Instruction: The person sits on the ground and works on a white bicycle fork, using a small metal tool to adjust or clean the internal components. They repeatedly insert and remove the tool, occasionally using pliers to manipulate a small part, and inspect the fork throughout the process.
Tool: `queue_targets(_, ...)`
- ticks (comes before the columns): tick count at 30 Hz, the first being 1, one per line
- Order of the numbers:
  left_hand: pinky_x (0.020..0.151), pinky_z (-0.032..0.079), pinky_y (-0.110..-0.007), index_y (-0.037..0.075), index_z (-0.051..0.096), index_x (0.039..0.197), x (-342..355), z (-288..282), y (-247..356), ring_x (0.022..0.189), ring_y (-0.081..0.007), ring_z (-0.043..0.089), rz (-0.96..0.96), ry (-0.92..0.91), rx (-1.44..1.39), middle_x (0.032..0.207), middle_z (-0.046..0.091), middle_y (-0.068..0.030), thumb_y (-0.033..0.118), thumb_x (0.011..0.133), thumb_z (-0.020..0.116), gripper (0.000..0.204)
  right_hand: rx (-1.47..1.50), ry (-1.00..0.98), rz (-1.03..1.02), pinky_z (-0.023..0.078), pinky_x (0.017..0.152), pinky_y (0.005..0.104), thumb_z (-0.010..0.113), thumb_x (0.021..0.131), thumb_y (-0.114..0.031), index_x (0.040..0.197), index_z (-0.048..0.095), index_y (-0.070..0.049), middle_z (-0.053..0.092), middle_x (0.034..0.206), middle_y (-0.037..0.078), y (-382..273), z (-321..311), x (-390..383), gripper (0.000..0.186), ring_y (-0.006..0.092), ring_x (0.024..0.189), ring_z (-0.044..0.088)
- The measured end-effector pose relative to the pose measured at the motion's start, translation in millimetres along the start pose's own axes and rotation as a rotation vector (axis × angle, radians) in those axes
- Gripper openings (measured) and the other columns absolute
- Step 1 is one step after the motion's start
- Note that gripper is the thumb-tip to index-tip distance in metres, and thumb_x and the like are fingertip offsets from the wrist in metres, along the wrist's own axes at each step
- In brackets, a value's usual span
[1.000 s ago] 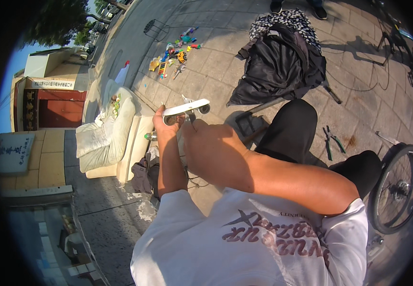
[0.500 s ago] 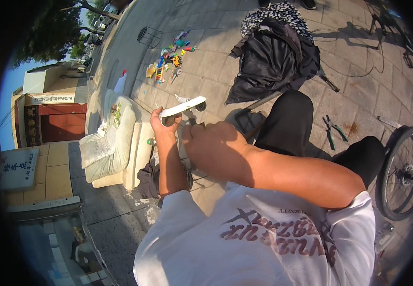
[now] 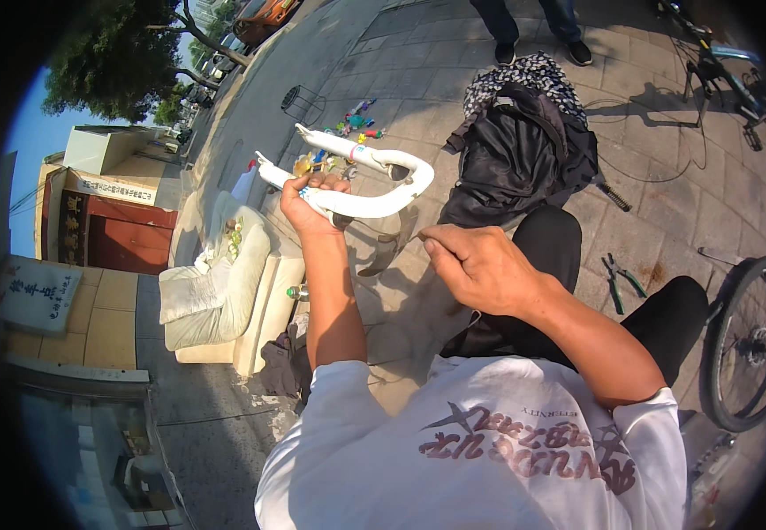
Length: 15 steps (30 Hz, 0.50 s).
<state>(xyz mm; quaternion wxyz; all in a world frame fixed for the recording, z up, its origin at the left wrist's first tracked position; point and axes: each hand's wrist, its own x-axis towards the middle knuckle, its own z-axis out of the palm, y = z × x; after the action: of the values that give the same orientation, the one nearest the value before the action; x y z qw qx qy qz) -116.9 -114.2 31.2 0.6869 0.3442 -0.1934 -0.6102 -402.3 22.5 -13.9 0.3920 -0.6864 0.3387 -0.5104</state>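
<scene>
My left hand [image 3: 308, 205] is wrapped around one leg of a white U-shaped bicycle fork lower [image 3: 411, 187], held up in front of me. Its two legs point to the far left, and its curved bridge is toward the right. Apart from the fork, my right hand [image 3: 485, 269] hovers over my lap with thumb and fingers pinched together. Whatever it may hold is too small to make out.
Pliers [image 3: 617, 283] lie on the paving near a bicycle wheel [image 3: 750, 344] on the right. Ahead are a black jacket [image 3: 511, 146], a coil spring [image 3: 614, 196] and scattered toys [image 3: 361, 119]. A cream armchair [image 3: 224, 291] stands left; a person's legs [image 3: 533, 22] show at the top.
The fork lower has turned from nearly edge-on to show its full U shape. My right hand has moved right, away from it and my left hand.
</scene>
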Motion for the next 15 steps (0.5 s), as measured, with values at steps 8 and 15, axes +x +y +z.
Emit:
queue_targets(8,0.058,0.034,-0.034,0.010,0.048,0.070,-2.6,34.3,48.8,0.058,-0.0164,0.041,0.148,-0.163,0.027,0.064,0.046,-0.0009,0.017,0.078,0.060,0.016,0.276,0.048,0.146,0.054,0.070,0.0344,0.057,0.104,-0.022,0.117,0.070,0.001,0.070,0.080,0.011,-6.5,-11.8,-28.2,0.030,0.0190,0.072,0.066)
queue_targets(15,0.055,0.033,-0.034,0.011,0.052,0.076,-28.7,88.7,62.5,0.055,-0.0164,0.041,0.263,-0.380,0.036,0.062,0.047,-0.0019,0.014,0.077,0.058,0.007,0.770,0.086,0.477,0.026,0.045,0.0222,0.059,0.106,-0.024,0.119,0.071,0.003,0.046,0.060,-0.007,-15.2,2.8,-45.5,0.033,0.0023,0.048,0.035)
